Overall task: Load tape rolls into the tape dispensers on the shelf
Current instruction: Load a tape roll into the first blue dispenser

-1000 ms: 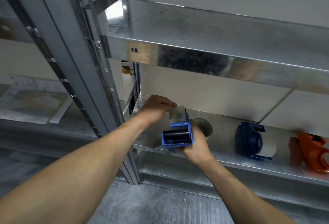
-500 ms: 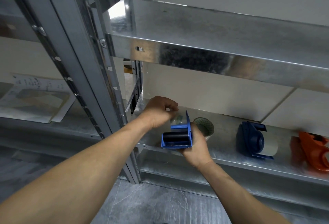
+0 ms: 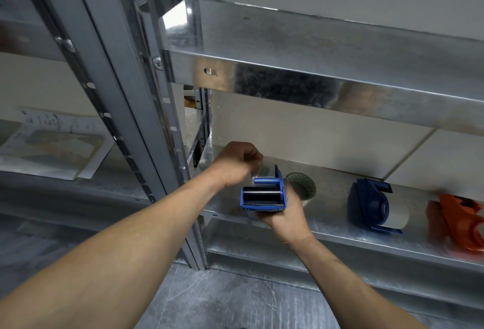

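- a galvanised steel shelving unit [image 3: 288,88] stands against a pale wall, over a grey floor [image 3: 235,300].
- papers [image 3: 52,142] lie on the neighbouring shelf, left of the upright post.
- the right hand [image 3: 284,217] is wrapped around a blue tape dispenser [image 3: 263,195], holding it just off the front edge of the lower shelf; its black roller faces the camera.
- the left hand [image 3: 235,163] is curled closed above the dispenser's top, fingers pinched on a thin strip of clear tape.
- a clear tape roll [image 3: 301,187] sits right behind the held dispenser.
- further right on the same shelf rest a dark blue dispenser [image 3: 369,205] loaded with a roll, and an orange dispenser [image 3: 458,224], blurred.
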A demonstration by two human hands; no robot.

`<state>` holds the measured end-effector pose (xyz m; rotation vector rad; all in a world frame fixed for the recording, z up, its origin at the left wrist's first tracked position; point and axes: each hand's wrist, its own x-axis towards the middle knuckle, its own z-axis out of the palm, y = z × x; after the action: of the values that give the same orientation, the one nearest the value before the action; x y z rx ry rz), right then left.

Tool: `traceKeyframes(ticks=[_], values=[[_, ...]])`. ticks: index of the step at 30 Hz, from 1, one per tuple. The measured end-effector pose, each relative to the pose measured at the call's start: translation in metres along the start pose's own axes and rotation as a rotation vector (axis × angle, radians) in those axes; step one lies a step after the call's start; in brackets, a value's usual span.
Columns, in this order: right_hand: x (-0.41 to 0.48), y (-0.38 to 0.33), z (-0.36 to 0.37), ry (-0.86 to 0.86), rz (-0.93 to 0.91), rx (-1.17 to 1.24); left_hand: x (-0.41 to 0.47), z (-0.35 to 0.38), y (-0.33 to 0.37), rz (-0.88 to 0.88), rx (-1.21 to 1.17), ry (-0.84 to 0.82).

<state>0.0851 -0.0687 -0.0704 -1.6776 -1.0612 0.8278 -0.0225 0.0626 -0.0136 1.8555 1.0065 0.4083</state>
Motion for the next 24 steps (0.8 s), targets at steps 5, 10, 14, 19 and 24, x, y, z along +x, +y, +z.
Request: traceKeyframes(ticks=[5,10,14,19,24], values=[[0.0006,0.0026,0.0013,-0.017,-0.001,0.011,-0.0006,-0.0019,-0.0032,-0.012,-0.012,-0.022],[0.0008,-0.0010,0.0027,-0.035,-0.019,0.058,0.0000,-0.0042,-0.0045,-0.013,-0.032,-0.018],[0.0006,-0.0048,0.0059,-0.044,-0.028,0.125,0.0005,-0.0047,-0.0023,0.002,-0.013,0.028],[0.0033,-0.0067,0.0052,-0.087,-0.026,0.146,-0.0003,-0.0058,-0.0006,-0.017,-0.008,0.035],[0.0062,-0.0064,0.0066,-0.084,-0.020,0.170,-0.0007,-0.0095,0.0032,-0.013,-0.043,0.030]])
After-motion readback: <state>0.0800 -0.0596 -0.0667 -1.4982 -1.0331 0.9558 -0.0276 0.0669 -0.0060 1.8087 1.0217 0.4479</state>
